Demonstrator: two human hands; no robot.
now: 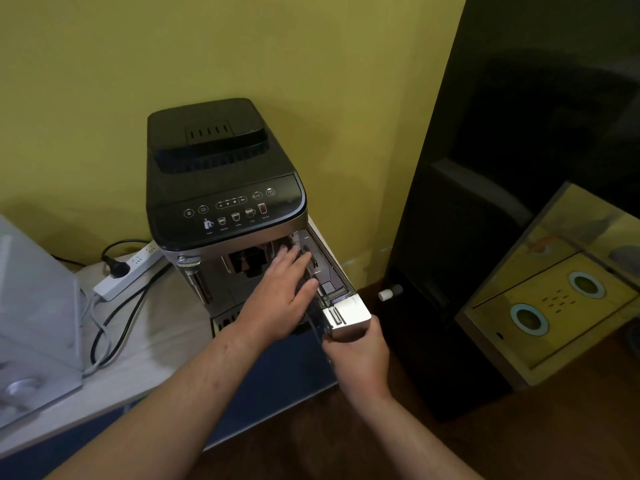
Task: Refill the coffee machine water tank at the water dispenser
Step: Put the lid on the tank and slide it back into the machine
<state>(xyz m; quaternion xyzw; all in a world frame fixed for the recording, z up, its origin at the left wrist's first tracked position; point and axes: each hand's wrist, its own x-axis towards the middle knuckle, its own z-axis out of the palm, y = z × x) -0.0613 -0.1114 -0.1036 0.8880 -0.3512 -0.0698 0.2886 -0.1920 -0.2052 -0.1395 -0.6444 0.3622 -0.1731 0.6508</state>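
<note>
A black and silver coffee machine stands on a white counter against the yellow wall. Its clear water tank with a silver front sticks partway out of the machine's right side. My right hand grips the tank's silver front from below. My left hand lies flat with fingers spread against the machine's front, beside the tank slot. No water dispenser is recognisable in view.
A white power strip with a black plug and cables lies left of the machine. A grey appliance fills the left edge. A tall black cabinet stands to the right, with a yellow-topped box beside it on the dark wood floor.
</note>
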